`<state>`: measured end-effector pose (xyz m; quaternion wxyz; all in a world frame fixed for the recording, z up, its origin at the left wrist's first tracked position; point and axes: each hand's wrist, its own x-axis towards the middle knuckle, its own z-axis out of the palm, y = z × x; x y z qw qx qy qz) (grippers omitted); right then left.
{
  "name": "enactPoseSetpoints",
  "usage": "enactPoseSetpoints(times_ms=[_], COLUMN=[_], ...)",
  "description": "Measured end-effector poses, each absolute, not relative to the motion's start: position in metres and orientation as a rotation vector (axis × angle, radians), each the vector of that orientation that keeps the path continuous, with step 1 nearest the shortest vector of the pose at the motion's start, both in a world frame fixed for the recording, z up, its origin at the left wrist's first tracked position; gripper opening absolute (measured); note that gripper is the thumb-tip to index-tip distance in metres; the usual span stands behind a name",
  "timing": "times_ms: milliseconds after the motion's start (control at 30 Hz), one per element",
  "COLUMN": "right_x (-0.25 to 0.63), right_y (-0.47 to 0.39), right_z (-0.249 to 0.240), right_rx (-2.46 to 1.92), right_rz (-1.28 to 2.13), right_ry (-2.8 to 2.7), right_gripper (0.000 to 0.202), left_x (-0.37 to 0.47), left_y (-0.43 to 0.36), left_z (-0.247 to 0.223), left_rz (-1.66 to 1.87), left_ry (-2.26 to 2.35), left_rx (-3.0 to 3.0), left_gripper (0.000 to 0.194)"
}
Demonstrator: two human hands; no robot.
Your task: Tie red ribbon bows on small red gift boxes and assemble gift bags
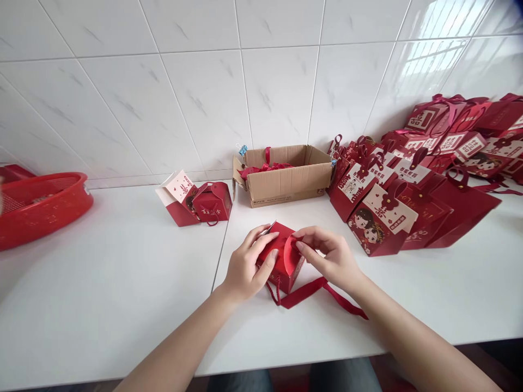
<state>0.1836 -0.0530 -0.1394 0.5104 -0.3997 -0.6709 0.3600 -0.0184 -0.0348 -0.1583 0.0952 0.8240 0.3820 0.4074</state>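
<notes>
A small red gift box [281,267] stands on the table in front of me. My left hand [249,267] grips it from the left, with the thumb and fingers resting over its top. A curved red flap [290,256] sticks up from the box's right side, and my right hand [329,253] pinches its edge between thumb and finger. A twisted red cord [278,291] hangs at the box's near side. Beside it a dark red ribbon [304,293] lies loose on the table, passing under my right hand. A thin pointed item [269,227] shows near my left fingertips; its kind is unclear.
Behind the box stands an open cardboard box [290,185] with red ribbons inside. Two small gift boxes [212,202] sit to its left. Many red gift boxes [382,223] crowd the right side, stacked farther back. A red plastic basket [49,209] is at far left. A tiled wall [196,98] bounds the table.
</notes>
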Motion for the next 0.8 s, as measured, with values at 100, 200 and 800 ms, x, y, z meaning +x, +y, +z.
enactPoseSetpoints(times_ms=[100,200,800], right_x=[0.1839,0.1846,0.1851], right_y=[-0.0525,-0.0514,-0.0554], right_z=[-0.1408,-0.1412,-0.1355], right_rx=[-0.985,-1.012,-0.891], right_rz=[0.783,0.664,0.634], right_ry=[-1.644,-1.672,-1.898], right_gripper=[0.009,0.008,0.014], left_x=[-0.0185,-0.0193,-0.0166], left_y=[-0.0353,-0.0361,-0.0392], left_z=[-0.1581,-0.1583,-0.1488], left_rz=[1.215,1.22,1.465], left_ry=[1.104,1.064,0.832], left_rx=[2.444,2.452,2.466], left_gripper=[0.031,0.032,0.014])
